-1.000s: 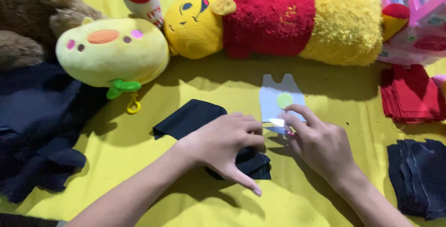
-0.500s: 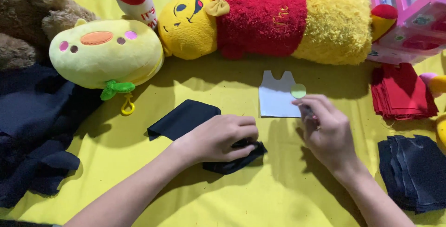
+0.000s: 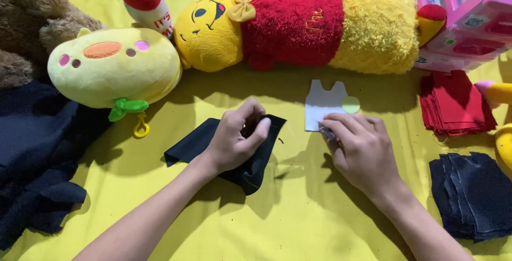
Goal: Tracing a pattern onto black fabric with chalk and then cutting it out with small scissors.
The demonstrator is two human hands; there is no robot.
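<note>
Pretty bright and even overall, with the light coming from up top and a bit behind the camera, so the yellow cloth (image 3: 298, 223) really pops and nothing looks blown out or glary. Shadows are soft but clear: there's a dark pool under the left hand (image 3: 234, 138) and forearm, another beside the right hand (image 3: 362, 151), and a band of shade along the foot of the long yellow and red plush (image 3: 309, 26). Focus holds well across the middle, the fabric fuzz is crisp, but the navy cloth pile (image 3: 32, 159) at the left edge goes murky and loses detail.
</note>
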